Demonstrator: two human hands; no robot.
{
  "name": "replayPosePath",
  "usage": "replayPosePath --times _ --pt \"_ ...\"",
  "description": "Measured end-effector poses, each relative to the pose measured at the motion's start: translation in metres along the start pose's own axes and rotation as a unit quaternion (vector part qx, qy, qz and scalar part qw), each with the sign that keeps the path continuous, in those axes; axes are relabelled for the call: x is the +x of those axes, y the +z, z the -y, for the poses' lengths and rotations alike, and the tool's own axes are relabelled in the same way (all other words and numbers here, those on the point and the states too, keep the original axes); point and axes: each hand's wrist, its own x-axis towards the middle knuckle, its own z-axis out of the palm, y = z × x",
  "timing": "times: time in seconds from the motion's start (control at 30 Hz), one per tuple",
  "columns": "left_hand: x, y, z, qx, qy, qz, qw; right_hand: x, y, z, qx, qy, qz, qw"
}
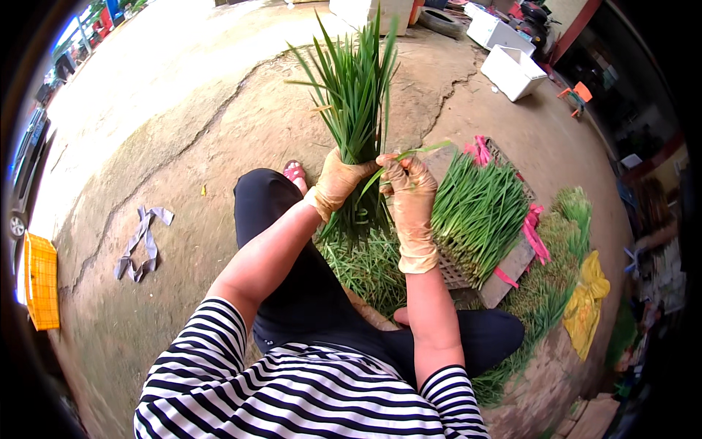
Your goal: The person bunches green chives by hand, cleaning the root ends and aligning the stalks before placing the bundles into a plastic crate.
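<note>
In a thin tan glove, my left hand [338,183] is closed around an upright bunch of garlic chives [355,110], its long flat leaves fanning out above the fist. My right hand [411,192], gloved the same way, is beside it with the fingers pinched on a loose chive leaf [428,148] that sticks out to the right. A neat stack of chives [479,212] lies to the right on a board [506,284] over a plastic crate [455,272]. Pink strips [537,234] run under the stack. Loose chive leaves [365,271] are heaped below my hands.
More chives [545,300] spread along the right, next to a yellow plastic bag [586,300]. A grey cloth strip [146,245] lies on the cracked concrete at left, near a yellow crate [42,282]. White foam boxes [514,72] and a small orange chair [578,96] stand far right.
</note>
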Motion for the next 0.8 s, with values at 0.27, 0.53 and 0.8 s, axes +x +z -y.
replayPosePath --times 0.27,0.53,0.8 --pt "0.010 -0.020 -0.014 -0.162 -0.119 -0.104 0.974 -0.033 -0.044 0.073 -0.013 -0.012 0.098 0.995" --pt "0.006 -0.005 -0.012 -0.157 -0.121 -0.089 0.976 -0.033 -0.020 -0.038 -0.265 -0.021 0.102 0.959" --pt "0.005 -0.004 0.001 -0.089 -0.053 -0.025 0.994 -0.012 -0.005 -0.033 -0.282 -0.169 0.028 0.944"
